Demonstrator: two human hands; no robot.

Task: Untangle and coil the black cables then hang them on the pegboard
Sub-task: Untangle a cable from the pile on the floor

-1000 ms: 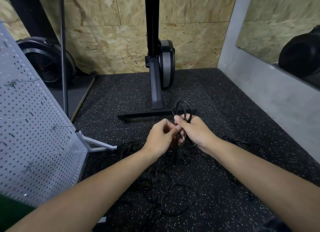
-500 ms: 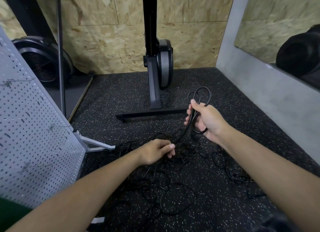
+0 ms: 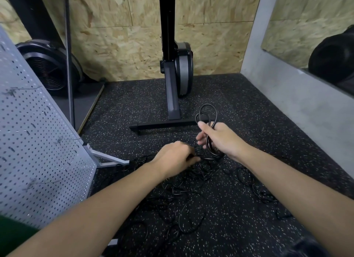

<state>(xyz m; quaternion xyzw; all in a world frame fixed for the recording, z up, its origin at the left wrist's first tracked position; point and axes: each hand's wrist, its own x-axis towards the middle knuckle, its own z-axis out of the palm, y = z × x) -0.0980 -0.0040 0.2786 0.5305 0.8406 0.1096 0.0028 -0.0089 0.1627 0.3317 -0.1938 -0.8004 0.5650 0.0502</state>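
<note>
Two bare forearms reach out from the near edge over a speckled rubber floor (image 3: 249,103). Under and between them a tangle of black cables (image 3: 191,172) lies spread on the floor, with more strands trailing off to the right. At the tangle's far edge the left hand (image 3: 175,157) is knuckles up, its fingers curled down and pinching a strand. Just right of it and slightly farther, the right hand (image 3: 222,138) grasps a coil (image 3: 208,143) of black cable, with loops rising above the thumb and hanging below the palm. A white pegboard (image 3: 38,141) leans at the left. Farthest off, a black exercise machine (image 3: 172,95) and a fan (image 3: 47,71) stand by the chipboard wall (image 3: 210,36).
</note>
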